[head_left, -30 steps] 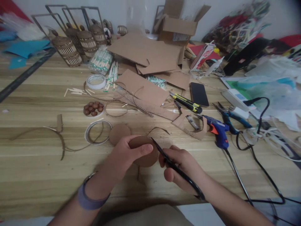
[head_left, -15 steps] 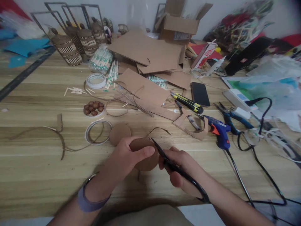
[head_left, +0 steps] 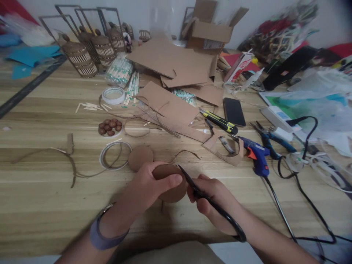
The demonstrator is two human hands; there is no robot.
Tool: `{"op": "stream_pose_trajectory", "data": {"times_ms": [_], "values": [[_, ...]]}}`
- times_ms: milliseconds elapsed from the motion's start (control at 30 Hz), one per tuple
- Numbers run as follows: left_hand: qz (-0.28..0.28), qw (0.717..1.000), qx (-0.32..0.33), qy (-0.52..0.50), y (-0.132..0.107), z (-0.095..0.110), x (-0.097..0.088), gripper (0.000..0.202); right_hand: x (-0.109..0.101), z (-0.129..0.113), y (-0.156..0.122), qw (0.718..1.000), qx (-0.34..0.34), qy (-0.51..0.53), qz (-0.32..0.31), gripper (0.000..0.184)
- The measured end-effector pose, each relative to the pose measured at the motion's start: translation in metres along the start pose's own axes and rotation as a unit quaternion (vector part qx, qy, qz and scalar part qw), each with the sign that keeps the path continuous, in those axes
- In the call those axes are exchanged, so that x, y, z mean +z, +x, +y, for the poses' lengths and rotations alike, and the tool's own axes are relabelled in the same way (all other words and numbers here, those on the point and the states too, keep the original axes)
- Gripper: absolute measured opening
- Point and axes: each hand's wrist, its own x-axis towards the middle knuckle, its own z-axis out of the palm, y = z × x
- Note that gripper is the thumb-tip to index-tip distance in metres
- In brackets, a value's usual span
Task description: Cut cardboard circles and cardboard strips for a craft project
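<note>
My left hand (head_left: 150, 185) is closed on a round brown cardboard disc (head_left: 172, 190), thumb on top, holding it just above the wooden table (head_left: 41, 205). My right hand (head_left: 213, 201) grips black scissors (head_left: 211, 201), whose blades point up-left and meet the disc's right edge. A thin curled cardboard strip (head_left: 187, 153) trails from the disc's far side. A second cardboard disc (head_left: 140, 157) lies flat just beyond my left hand.
A tape ring (head_left: 115, 154) and a dish of brown nuts (head_left: 110, 127) lie left of the discs. A blue glue gun (head_left: 257, 156) with black cable, pliers (head_left: 271, 137), a yellow knife (head_left: 220, 122), a phone (head_left: 233, 112) and cardboard sheets (head_left: 170, 62) lie beyond.
The view shifted slightly. My hands stay close together on the disc, and the scissors have edged a little along its right rim.
</note>
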Motion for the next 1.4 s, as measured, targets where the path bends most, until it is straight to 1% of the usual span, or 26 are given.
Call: {"op": "stream_pose_trajectory", "data": {"times_ms": [333,467,633,833,933,1100,1167,1267,1400], "values": [[-0.015,0.999,-0.016,0.029,-0.0002,0.0042,-0.0033,0.037,0.0051,0.0062,-0.0013,1.000,-0.008,-0.010,0.004,0.077],[-0.030,0.999,-0.003,0.045,-0.0003,0.0065,-0.0061,0.033,0.0041,0.0045,0.0001,1.000,-0.005,-0.021,0.005,0.080],[-0.066,0.997,0.016,0.038,0.0019,0.0043,-0.0078,0.030,0.0037,0.0024,0.0013,1.000,0.002,-0.007,-0.019,0.082],[-0.070,0.996,0.022,0.044,0.0018,0.0054,-0.0071,0.025,0.0056,0.0066,-0.0002,1.000,0.010,0.013,-0.004,0.080],[-0.070,0.997,0.012,0.039,0.0009,0.0061,-0.0067,0.026,0.0063,0.0086,-0.0014,1.000,0.004,0.017,-0.001,0.078],[-0.068,0.997,0.022,0.034,0.0010,0.0022,-0.0069,0.021,0.0074,0.0101,-0.0021,1.000,-0.007,0.006,0.010,0.078],[-0.075,0.996,0.026,0.030,0.0011,0.0013,-0.0075,0.022,0.0075,0.0096,-0.0021,1.000,-0.004,0.000,0.011,0.078],[-0.099,0.994,0.035,0.025,0.0008,0.0021,-0.0084,0.025,0.0067,0.0081,-0.0018,1.000,-0.004,0.005,0.009,0.079],[-0.109,0.994,0.023,0.023,0.0016,0.0018,-0.0085,0.021,0.0047,0.0066,-0.0004,1.000,0.001,0.013,-0.011,0.082]]}}
